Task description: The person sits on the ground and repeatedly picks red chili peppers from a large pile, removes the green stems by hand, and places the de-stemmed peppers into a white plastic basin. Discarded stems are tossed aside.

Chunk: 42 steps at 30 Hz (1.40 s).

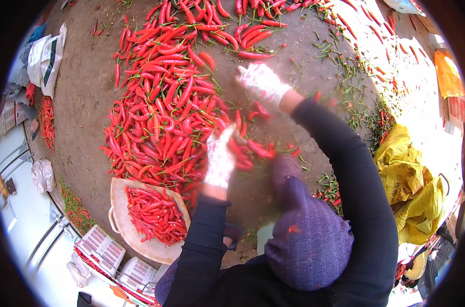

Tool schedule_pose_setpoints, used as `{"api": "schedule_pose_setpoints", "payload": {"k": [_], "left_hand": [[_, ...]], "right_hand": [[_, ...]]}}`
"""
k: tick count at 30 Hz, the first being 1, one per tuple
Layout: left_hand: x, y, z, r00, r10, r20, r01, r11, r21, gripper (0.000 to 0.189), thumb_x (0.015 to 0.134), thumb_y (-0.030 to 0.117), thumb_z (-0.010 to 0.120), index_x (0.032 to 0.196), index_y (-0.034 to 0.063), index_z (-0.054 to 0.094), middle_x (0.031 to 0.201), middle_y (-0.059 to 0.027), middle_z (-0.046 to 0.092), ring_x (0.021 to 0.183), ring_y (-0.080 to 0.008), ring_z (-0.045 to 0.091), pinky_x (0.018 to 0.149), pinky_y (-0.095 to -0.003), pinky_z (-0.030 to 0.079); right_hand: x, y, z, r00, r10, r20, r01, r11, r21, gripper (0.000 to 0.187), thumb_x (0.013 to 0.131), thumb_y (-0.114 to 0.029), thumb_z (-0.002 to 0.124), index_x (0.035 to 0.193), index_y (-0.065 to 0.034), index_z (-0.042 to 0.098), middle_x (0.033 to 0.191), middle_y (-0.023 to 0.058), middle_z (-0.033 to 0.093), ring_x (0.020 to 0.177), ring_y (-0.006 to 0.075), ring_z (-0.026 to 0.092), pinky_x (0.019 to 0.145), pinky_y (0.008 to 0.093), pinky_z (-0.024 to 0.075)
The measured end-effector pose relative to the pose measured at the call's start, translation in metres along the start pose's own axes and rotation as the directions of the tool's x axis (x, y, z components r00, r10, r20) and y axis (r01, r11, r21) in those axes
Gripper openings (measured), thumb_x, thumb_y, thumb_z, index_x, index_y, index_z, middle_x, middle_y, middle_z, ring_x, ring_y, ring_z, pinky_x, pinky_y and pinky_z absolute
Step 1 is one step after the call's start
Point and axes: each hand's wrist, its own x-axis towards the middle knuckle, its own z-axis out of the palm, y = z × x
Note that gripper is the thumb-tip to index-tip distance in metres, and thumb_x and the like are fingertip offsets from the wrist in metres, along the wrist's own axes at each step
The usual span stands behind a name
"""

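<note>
A large pile of red chili peppers (159, 103) with green stems lies on the ground before me. My left hand (221, 155), in a white glove with pink dots, is at the pile's right edge, closed around red chili peppers (240, 155) that are blurred. My right hand (261, 82), in a like glove, is above bare ground to the right of the pile; whether its fingers hold anything is unclear. Loose peppers (259, 111) lie between my hands. A wide pale basin (119, 192) holding red peppers without visible stems stands beside my left forearm.
Green stems (349, 92) are strewn at the right. A yellow woven sack (405, 172) lies beyond my right arm. Plastic crates (102, 245) stand at the lower left, and a white sack (50, 57) at the upper left. My shoe (286, 169) rests between my arms.
</note>
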Motion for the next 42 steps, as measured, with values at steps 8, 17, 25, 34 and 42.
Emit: {"api": "schedule_pose_setpoints", "payload": {"k": [8, 17, 25, 34, 42], "left_hand": [[0.042, -0.003, 0.005, 0.998, 0.065, 0.013, -0.066, 0.995, 0.081, 0.039, 0.077, 0.013, 0.066, 0.109, -0.0025, 0.051, 0.096, -0.0122, 0.06, 0.082, -0.02, 0.06, 0.071, -0.0286, 0.049], [0.037, -0.021, 0.011, 0.964, 0.02, 0.266, -0.128, 0.91, 0.394, 0.032, 0.076, 0.005, 0.066, 0.105, 0.0012, 0.055, 0.1, -0.0058, 0.06, 0.089, -0.0144, 0.059, 0.079, -0.0279, 0.049], [0.004, -0.038, 0.022, 0.932, -0.187, 0.31, 0.177, 0.982, 0.061, 0.032, 0.074, 0.002, 0.064, 0.105, -0.002, 0.059, 0.096, -0.0078, 0.064, 0.084, -0.0153, 0.061, 0.073, -0.0278, 0.05], [-0.002, -0.036, 0.014, 0.988, 0.098, 0.12, -0.153, 0.715, 0.682, 0.022, 0.069, 0.009, 0.074, 0.086, 0.0019, 0.062, 0.077, -0.0031, 0.063, 0.063, -0.011, 0.057, 0.06, -0.0256, 0.047], [-0.016, -0.021, -0.019, 0.991, -0.096, 0.091, 0.082, 0.986, 0.144, 0.025, 0.083, 0.015, 0.062, 0.104, 0.0011, 0.058, 0.097, -0.0082, 0.062, 0.083, -0.0152, 0.06, 0.07, -0.0274, 0.05]], "right_hand": [[-0.014, 0.006, -0.019, 0.932, 0.335, 0.138, -0.35, 0.734, 0.582, 0.016, 0.07, -0.011, 0.058, 0.079, 0.0018, 0.054, 0.069, 0.0149, 0.056, 0.065, 0.0273, 0.057, 0.06, 0.038, 0.045], [-0.04, -0.058, -0.06, 0.902, 0.27, 0.336, -0.419, 0.37, 0.829, 0.011, 0.072, -0.003, 0.057, 0.078, -0.0001, 0.048, 0.075, 0.0171, 0.058, 0.075, 0.035, 0.059, 0.063, 0.0407, 0.0466], [-0.067, -0.062, -0.044, 0.962, 0.105, 0.253, -0.249, 0.723, 0.645, 0.017, 0.07, -0.008, 0.059, 0.082, -0.0016, 0.048, 0.08, 0.0171, 0.056, 0.074, 0.0347, 0.057, 0.061, 0.0424, 0.0457], [-0.075, -0.009, -0.042, 0.847, 0.441, 0.298, -0.444, 0.894, -0.059, 0.047, 0.075, -0.008, 0.055, 0.12, -0.0076, 0.047, 0.122, 0.0189, 0.048, 0.097, 0.0333, 0.054, 0.077, 0.0423, 0.0469], [-0.134, -0.005, -0.005, 0.892, 0.309, 0.331, -0.308, 0.95, -0.056, 0.028, 0.073, -0.013, 0.055, 0.1, -0.008, 0.059, 0.109, 0.0131, 0.052, 0.106, 0.0328, 0.048, 0.093, 0.0481, 0.0351]]}}
